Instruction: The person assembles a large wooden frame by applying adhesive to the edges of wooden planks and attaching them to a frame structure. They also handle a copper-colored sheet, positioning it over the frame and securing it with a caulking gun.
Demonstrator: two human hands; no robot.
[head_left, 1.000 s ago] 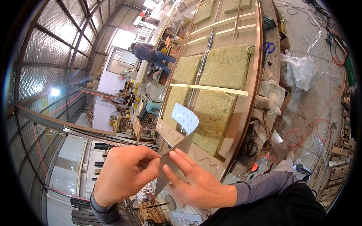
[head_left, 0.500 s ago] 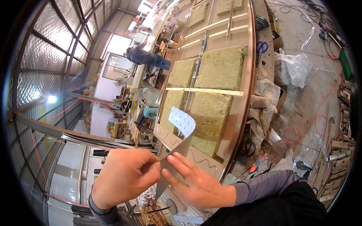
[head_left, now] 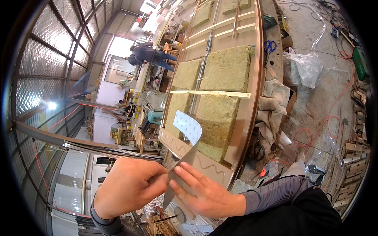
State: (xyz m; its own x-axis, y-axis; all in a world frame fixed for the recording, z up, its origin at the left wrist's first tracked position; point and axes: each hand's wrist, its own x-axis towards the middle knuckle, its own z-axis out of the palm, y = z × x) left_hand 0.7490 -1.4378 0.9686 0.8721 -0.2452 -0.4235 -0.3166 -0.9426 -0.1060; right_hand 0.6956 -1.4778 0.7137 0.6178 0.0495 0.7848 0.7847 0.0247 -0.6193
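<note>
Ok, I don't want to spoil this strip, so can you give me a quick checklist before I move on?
1. Left hand on the strip: ok, pinching at its edge.
2. Right hand on the strip: ok, fingers against its grey face.
3. Strip flat: not ok, its far end curls over.
4. Strip's backing intact along its whole length: cannot tell, the hands hide part of it.
5. Batten in place: ok, lying across the panel.
6. Scissors off the panel: ok, they lie beside it.

creased grey sleeves (head_left: pixel 271 194), black garment (head_left: pixel 281 216), bare hands (head_left: pixel 212 196)
</note>
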